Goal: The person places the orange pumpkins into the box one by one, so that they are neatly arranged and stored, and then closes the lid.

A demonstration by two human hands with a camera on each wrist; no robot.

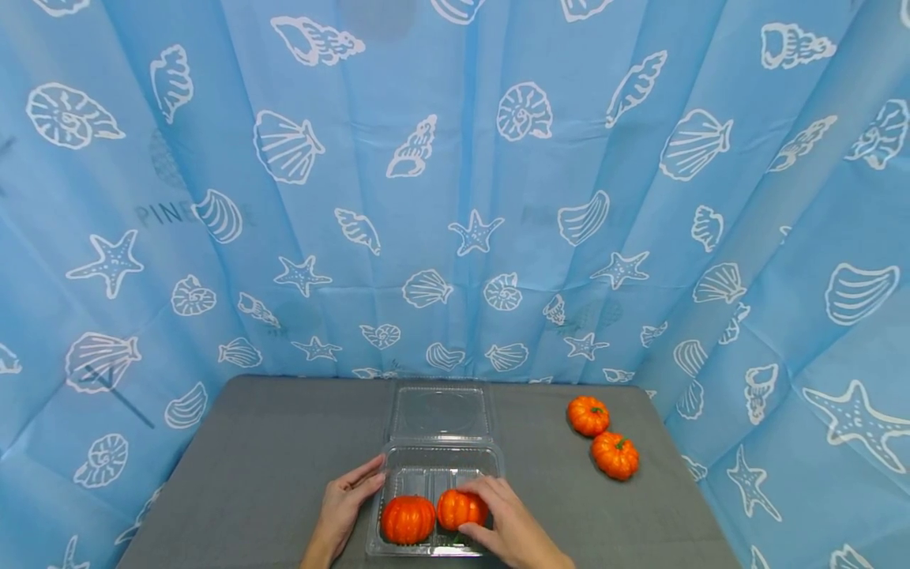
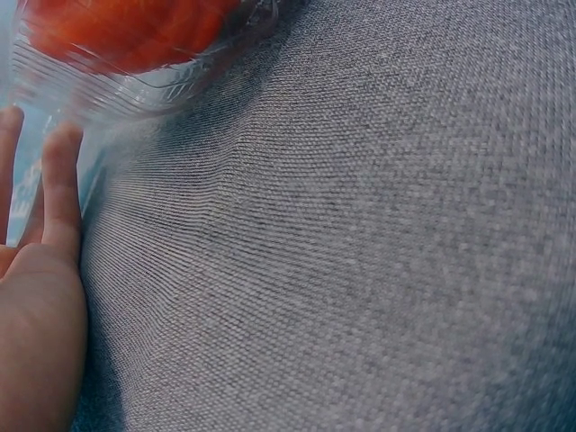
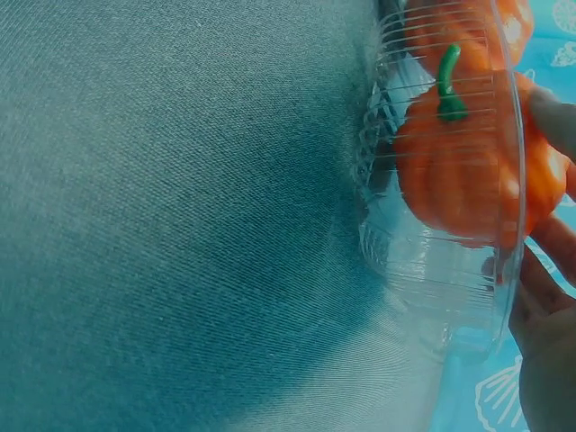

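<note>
A clear plastic clamshell container (image 1: 379, 494) lies with its lid (image 1: 441, 412) folded back, away from me. In its near part sit two small orange toy pumpkins side by side. The left pumpkin (image 1: 407, 520) lies untouched. My right hand (image 1: 508, 521) grips the right pumpkin (image 1: 458, 510) between thumb and fingers; in the right wrist view this pumpkin (image 3: 454, 166) lies on its side inside the wall, green stem toward the camera. My left hand (image 1: 343, 506) rests along the container's left edge, its fingers (image 2: 61, 184) extended at the wall in the left wrist view.
Two more orange pumpkins, one farther back (image 1: 588, 416) and one nearer (image 1: 615, 456), stand close together at the table's right side. Grey cloth covers the table (image 1: 284, 442). A blue curtain (image 1: 469, 182) with white shell prints surrounds its back and sides.
</note>
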